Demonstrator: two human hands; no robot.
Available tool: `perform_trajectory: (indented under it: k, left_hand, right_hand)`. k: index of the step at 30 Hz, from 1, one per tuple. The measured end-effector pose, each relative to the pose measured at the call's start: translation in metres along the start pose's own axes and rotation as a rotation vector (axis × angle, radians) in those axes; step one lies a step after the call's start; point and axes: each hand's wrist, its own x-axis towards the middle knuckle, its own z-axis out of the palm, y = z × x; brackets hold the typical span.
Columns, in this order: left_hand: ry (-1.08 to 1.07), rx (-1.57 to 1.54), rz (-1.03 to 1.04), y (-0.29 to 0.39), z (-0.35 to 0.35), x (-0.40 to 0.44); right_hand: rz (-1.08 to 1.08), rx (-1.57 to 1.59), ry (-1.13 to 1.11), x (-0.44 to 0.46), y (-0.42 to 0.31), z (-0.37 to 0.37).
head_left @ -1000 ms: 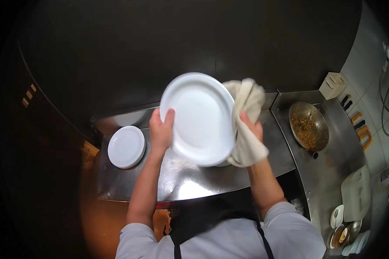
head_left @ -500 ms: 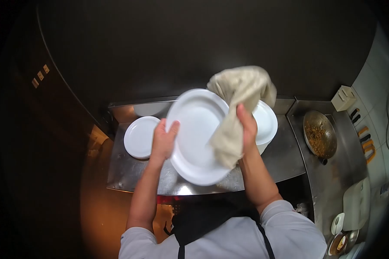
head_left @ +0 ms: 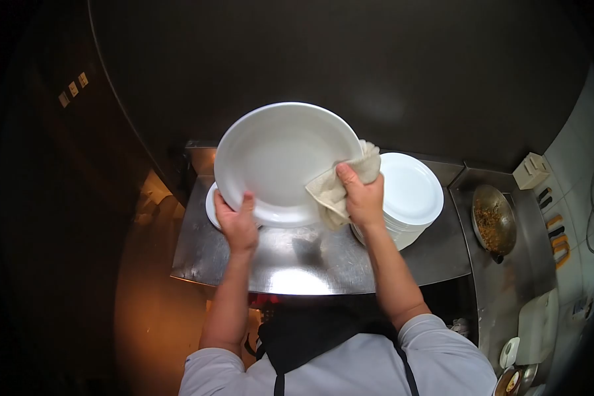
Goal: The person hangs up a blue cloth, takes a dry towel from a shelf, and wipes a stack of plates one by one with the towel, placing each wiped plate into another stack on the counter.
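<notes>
A white plate point(head_left: 284, 158) is raised above the metal counter and tilted, its face towards me. My left hand point(head_left: 239, 223) grips its lower left rim, thumb on the face. At the right rim, my right hand point(head_left: 363, 197) is closed on a cream cloth point(head_left: 335, 191), which it presses against the plate's edge. To the right stands a tall stack of white plates point(head_left: 410, 191), partly behind my right hand. Behind my left hand, a smaller group of white plates point(head_left: 211, 206) is mostly hidden by the raised plate.
The steel counter point(head_left: 280, 264) runs below my hands. On the right-hand worktop are a metal pan with food remains point(head_left: 494, 221), a white box point(head_left: 530, 171) and a pale container point(head_left: 538, 327). Knives with orange and black handles point(head_left: 558, 241) lie near the tiled wall.
The plate has turned and moved up and left, over the smaller plate group. The cloth has come down to the plate's right rim. More of the right stack shows.
</notes>
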Motion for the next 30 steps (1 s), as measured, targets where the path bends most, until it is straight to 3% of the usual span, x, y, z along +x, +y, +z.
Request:
perform_trajectory:
  k: [2, 5, 7, 8, 10, 12, 15, 16, 21, 22, 28, 30]
  left_hand:
    - [-0.175, -0.330, -0.162, 0.043, 0.004, 0.010]
    - [-0.214, -0.001, -0.257, 0.022, -0.033, 0.036]
    - [0.000, -0.063, -0.232, 0.018, -0.020, 0.027]
    - [0.104, -0.092, -0.224, 0.014, -0.013, 0.019]
    - [0.287, -0.143, -0.152, -0.007, -0.006, 0.008]
    - [0.407, -0.105, -0.106, -0.024, -0.014, 0.002]
    - [0.521, 0.106, -0.210, -0.038, -0.055, 0.000]
    - [0.612, -0.090, -0.200, -0.045, -0.060, -0.002]
    - [0.815, 0.113, -0.276, -0.072, -0.124, -0.028]
    - [0.857, 0.138, -0.296, -0.075, -0.127, -0.031]
    - [0.865, 0.183, -0.292, -0.085, -0.135, -0.032]
    - [0.880, 0.335, -0.350, -0.086, -0.128, -0.028]
  right_hand:
    - [0.008, 0.011, 0.010, 0.008, -0.001, 0.001]
    - [-0.005, 0.271, 0.221, 0.010, 0.017, 0.030]
    - [0.114, 0.512, 0.412, 0.003, 0.031, 0.053]
    - [0.244, 0.478, 0.449, -0.006, 0.044, 0.066]
    - [0.388, 0.435, 0.309, -0.040, 0.070, 0.094]
    - [0.444, 0.161, 0.118, -0.071, 0.085, 0.111]
    - [0.454, -0.078, -0.349, -0.095, 0.080, 0.091]
    - [0.420, -0.068, -0.352, -0.101, 0.078, 0.085]
    - [0.340, 0.055, -0.204, -0.102, 0.074, 0.052]
    - [0.426, 0.084, -0.211, -0.101, 0.073, 0.043]
    - [0.377, 0.157, -0.124, -0.094, 0.058, 0.021]
    - [0.350, 0.163, -0.110, -0.093, 0.046, 0.018]
